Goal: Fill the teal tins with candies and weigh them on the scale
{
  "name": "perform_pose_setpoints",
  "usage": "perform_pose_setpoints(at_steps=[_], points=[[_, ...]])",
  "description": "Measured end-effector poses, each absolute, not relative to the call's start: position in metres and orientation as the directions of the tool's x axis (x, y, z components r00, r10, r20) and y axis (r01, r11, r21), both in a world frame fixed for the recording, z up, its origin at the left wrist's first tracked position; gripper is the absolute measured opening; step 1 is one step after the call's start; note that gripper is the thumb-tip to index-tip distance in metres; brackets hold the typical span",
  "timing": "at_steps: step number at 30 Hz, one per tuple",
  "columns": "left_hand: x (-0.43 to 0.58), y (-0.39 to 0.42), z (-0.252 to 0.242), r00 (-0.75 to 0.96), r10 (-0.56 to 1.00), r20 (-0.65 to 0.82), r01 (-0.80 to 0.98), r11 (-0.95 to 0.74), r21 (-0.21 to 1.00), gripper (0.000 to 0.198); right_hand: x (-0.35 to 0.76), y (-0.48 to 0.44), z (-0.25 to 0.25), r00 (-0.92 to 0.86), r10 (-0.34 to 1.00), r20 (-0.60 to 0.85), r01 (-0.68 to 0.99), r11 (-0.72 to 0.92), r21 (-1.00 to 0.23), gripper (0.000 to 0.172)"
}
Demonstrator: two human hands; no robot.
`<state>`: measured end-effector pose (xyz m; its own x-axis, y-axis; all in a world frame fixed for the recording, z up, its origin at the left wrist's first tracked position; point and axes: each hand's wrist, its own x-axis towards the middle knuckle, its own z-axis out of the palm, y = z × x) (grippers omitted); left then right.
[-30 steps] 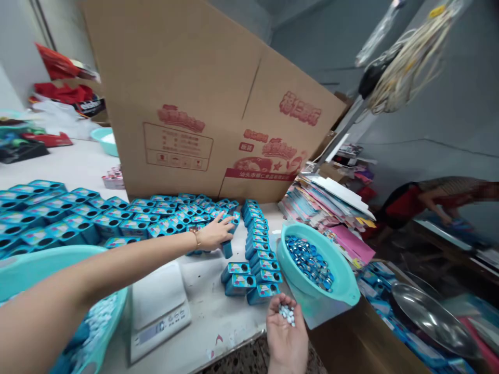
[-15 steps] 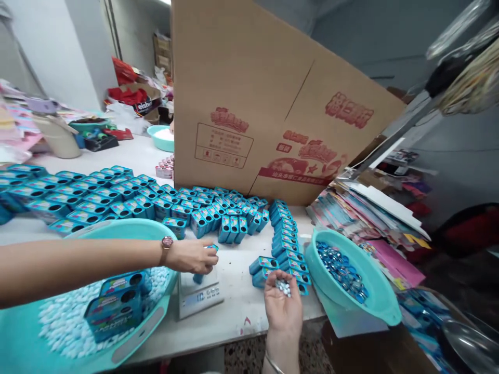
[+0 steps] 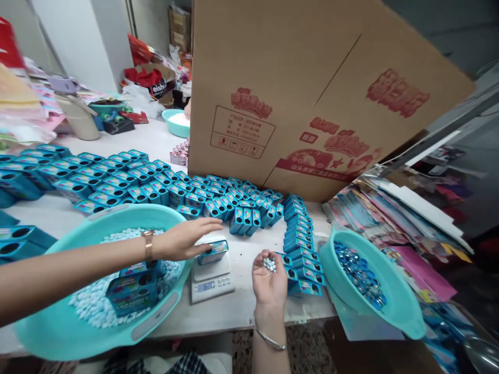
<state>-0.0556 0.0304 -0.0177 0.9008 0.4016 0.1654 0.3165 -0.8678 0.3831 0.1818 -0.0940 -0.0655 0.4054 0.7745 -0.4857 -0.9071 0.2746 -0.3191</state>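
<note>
Pale pellets [image 3: 269, 264] are resting in the cupped right hand [image 3: 270, 291], fingers curling up around them. Under the left wrist, a basin [image 3: 35, 322] is holding plenty more. The left hand [image 3: 181, 240] is hanging fingers apart, gripping nothing; whether its thumb is brushing the tin [image 3: 215, 252] just beside it, I can't tell. That tin is sitting on the scale [image 3: 212, 275], display [image 3: 206, 286] showing figures, so its placing is looking done, the palmful unspent. Beyond both hands, rows of tins [image 3: 117, 182] are standing, many holes uncovered, a carton [image 3: 249, 52] towering behind.
</note>
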Motion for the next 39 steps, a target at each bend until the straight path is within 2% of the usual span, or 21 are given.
perform_pose_setpoints(at_steps=[3,6,11,14,17,19,20,23,26,29,32,37,39], points=[[-0.062,0.026,-0.03,0.808,0.565,0.168,0.456,-0.78,0.429,0.07,0.171,-0.081,-0.058,0.371,0.799,-0.474,-0.92,0.248,-0.302,0.012],[-0.059,0.022,-0.043,0.789,0.601,0.129,0.536,-0.775,0.336,0.076,0.161,-0.07,-0.051,0.334,0.828,-0.451,-0.931,0.213,-0.298,0.013],[-0.04,0.014,-0.05,0.803,0.586,0.111,0.562,-0.805,0.188,0.042,0.148,-0.056,-0.046,0.289,0.855,-0.432,-0.941,0.17,-0.292,0.011],[-0.029,0.008,-0.049,0.797,0.591,0.122,0.577,-0.806,0.136,0.038,0.145,-0.052,-0.047,0.281,0.857,-0.432,-0.94,0.155,-0.303,0.01],[-0.026,0.003,-0.047,0.777,0.626,0.07,0.618,-0.779,0.11,0.066,0.147,-0.053,-0.049,0.281,0.853,-0.44,-0.941,0.154,-0.301,0.01],[-0.027,0.004,-0.043,0.769,0.639,-0.03,0.635,-0.758,0.148,0.091,0.151,-0.055,-0.051,0.29,0.851,-0.438,-0.941,0.17,-0.293,0.011],[-0.029,0.006,-0.04,0.774,0.629,-0.073,0.631,-0.757,0.168,0.097,0.154,-0.057,-0.052,0.297,0.848,-0.439,-0.94,0.181,-0.288,0.012],[-0.032,0.017,-0.027,0.835,0.548,-0.052,0.55,-0.825,0.132,0.081,0.16,-0.06,-0.054,0.321,0.833,-0.45,-0.938,0.213,-0.275,0.013],[-0.027,0.033,-0.022,0.939,0.34,0.047,0.338,-0.94,0.044,0.068,0.159,-0.061,-0.054,0.325,0.819,-0.474,-0.938,0.212,-0.276,0.013],[-0.019,0.045,-0.029,0.987,0.149,0.062,0.145,-0.987,0.075,0.046,0.155,-0.06,-0.054,0.34,0.802,-0.491,-0.927,0.197,-0.32,0.011],[-0.014,0.047,-0.039,0.984,0.17,0.057,0.163,-0.98,0.116,0.019,0.153,-0.06,-0.055,0.363,0.804,-0.471,-0.909,0.194,-0.368,0.011],[-0.014,0.034,-0.045,0.924,0.381,-0.033,0.382,-0.918,0.105,0.044,0.158,-0.06,-0.056,0.356,0.806,-0.473,-0.922,0.221,-0.317,0.011],[-0.014,0.029,-0.044,0.886,0.458,-0.068,0.463,-0.88,0.111,0.06,0.161,-0.06,-0.056,0.363,0.805,-0.47,-0.922,0.236,-0.307,0.01]])
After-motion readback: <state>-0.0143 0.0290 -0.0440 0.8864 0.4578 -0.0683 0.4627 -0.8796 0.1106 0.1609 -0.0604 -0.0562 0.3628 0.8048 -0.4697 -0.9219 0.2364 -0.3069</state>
